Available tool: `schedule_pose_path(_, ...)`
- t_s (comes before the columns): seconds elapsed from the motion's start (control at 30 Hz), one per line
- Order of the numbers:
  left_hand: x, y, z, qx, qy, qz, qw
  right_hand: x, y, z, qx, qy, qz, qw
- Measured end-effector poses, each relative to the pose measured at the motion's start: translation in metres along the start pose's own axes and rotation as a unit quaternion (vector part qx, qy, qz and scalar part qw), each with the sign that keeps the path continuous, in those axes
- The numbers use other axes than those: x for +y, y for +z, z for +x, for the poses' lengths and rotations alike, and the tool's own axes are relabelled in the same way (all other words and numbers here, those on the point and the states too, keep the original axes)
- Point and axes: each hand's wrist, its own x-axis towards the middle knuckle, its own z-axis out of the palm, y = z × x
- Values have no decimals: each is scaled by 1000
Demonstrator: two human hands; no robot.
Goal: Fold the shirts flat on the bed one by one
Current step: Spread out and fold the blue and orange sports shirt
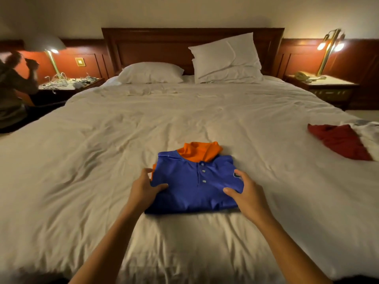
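Off at the far left edge, a person (12,89), blurred, is beside a nightstand (67,85) strewn with white cables, well apart from my work. Moving right across the white bed (82,160), my left hand (143,188) grips the left side of the blue shirt (194,191), thumb lying on top and fingers curled round the edge. That shirt, a polo with an orange collar (200,150) and 3 buttons, lies at the middle of the bed near its foot. It is already folded into a compact rectangle, collar toward the 2 pillows (151,72). My right hand (247,194) mirrors the left on the right side, thumb on the front, fingers hooked at the edge by the chest logo. I judge the cloth light, soft and limp. The layers would slump or slide apart if lifted by 1 corner, so both sides, low and under the stack, are the places to hold. Further right, a red shirt (338,142) lies crumpled near the bed's edge, touching a white garment (369,134); neither is folded yet.
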Motion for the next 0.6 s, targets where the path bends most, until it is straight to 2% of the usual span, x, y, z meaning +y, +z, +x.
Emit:
schedule_pose_path(0.07,-9,-6,-3,-10,0,65,998,8,-4,-8,-21,10,-24,999)
schedule_pose_path(0.13,-13,-9,-3,7,3,115,993,14,-8,-11,7,29,-38,999)
schedule_pose_path(0.23,-9,-10,-2,25,-5,178,984,14,-8,-8,60,30,-13,998)
schedule_pose_path(0.33,-4,-9,-4,14,-27,218,975,12,-3,-5,52,19,25,998)
schedule_pose_path(0.47,-10,-12,-7,19,-35,219,975,10,1,1,47,0,64,997)
schedule_pose_path(0.6,-18,-22,-5,7,-34,157,987,17,-5,1,46,-18,83,995)
